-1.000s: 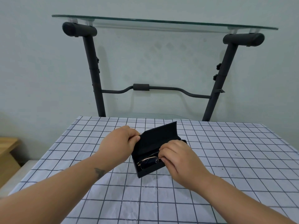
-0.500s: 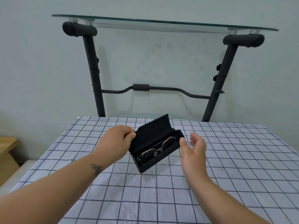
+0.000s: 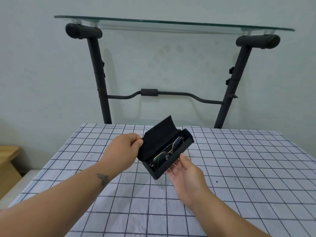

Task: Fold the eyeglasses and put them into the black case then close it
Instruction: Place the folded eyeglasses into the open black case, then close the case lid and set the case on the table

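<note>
The black case (image 3: 172, 161) is held up above the checked tablecloth, its lid standing open toward the wall. Thin gold-framed eyeglasses (image 3: 166, 153) lie folded inside the tray. My left hand (image 3: 124, 149) pinches the left edge of the lid between thumb and fingers. My right hand (image 3: 185, 173) is palm up under the near right side of the case, fingertips touching its bottom and front wall.
The table (image 3: 239, 177) carries a white cloth with a dark grid. Behind it stands a black metal stand (image 3: 100, 79) carrying a glass shelf (image 3: 171, 24). A wooden piece (image 3: 8, 161) sits low at the left.
My right hand left the glasses in the tray, pulled away, then came back under the case. The case has risen off the cloth and shifted slightly right.
</note>
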Available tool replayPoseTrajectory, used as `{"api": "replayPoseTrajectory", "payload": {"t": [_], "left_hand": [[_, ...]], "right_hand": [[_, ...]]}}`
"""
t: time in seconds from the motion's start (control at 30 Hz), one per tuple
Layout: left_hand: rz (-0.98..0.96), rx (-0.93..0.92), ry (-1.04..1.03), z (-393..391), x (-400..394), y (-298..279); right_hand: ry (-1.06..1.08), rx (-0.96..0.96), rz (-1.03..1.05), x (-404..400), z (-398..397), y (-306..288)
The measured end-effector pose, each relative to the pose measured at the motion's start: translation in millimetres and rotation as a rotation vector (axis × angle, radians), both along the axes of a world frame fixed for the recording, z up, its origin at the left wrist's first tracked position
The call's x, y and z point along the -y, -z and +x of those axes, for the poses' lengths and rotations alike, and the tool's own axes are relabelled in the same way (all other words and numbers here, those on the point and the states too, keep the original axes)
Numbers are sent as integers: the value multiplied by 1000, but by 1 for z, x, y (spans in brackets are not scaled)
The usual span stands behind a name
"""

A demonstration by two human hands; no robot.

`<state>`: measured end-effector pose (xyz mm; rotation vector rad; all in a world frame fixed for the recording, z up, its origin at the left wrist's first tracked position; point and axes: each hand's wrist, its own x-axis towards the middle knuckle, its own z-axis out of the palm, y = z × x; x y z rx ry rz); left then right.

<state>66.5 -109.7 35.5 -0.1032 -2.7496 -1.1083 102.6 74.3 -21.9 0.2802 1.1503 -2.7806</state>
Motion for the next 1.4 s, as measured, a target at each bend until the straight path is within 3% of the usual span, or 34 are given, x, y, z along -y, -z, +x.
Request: {"api": "replayPoseTrajectory", "payload": {"t": [0.6, 0.97, 1.4], "left_hand": [[-29, -55, 48, 6, -4, -3], [217, 214, 141, 17, -12, -7], [177, 242, 255, 28, -23, -9]], "right_hand": [[6, -52, -32, 3, -4, 4], [38, -40, -8, -2, -8, 6], [-36, -110, -111, -4, -8, 1]]}}
